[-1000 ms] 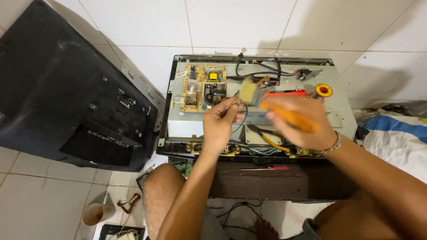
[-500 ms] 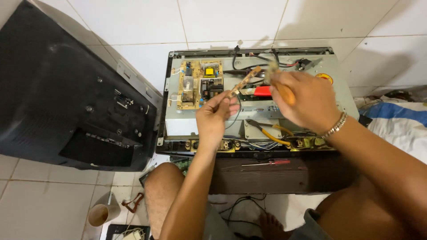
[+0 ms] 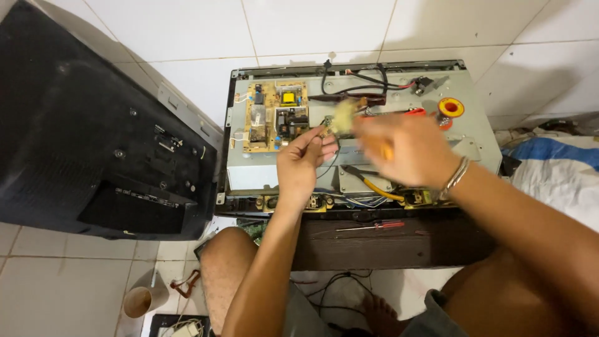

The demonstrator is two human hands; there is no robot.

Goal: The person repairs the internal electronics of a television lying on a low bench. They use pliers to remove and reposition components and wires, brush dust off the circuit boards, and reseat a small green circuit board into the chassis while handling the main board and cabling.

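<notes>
An opened flat television chassis (image 3: 474, 140) lies on its face on a dark wooden stand, showing grey metal plate and a yellow circuit board (image 3: 273, 115). My left hand (image 3: 299, 168) hovers just right of that board, its fingertips pinched on something small that I cannot make out. My right hand (image 3: 405, 150) is blurred with motion over the middle of the chassis. It grips an orange-handled tool (image 3: 342, 116) whose pale tip points toward my left fingertips. A metal bracelet sits on my right wrist.
The black back cover (image 3: 93, 137) leans at the left. A red-handled screwdriver (image 3: 374, 226) lies on the dark stand (image 3: 387, 249). A red and yellow reel (image 3: 450, 107) rests on the chassis. A blue and white cloth (image 3: 549, 168) lies right; a cup (image 3: 140, 301) stands on the floor tiles.
My right hand has shifted slightly left with the orange-handled tool, whose tip has swung up. My left hand stays pinched beside the board.
</notes>
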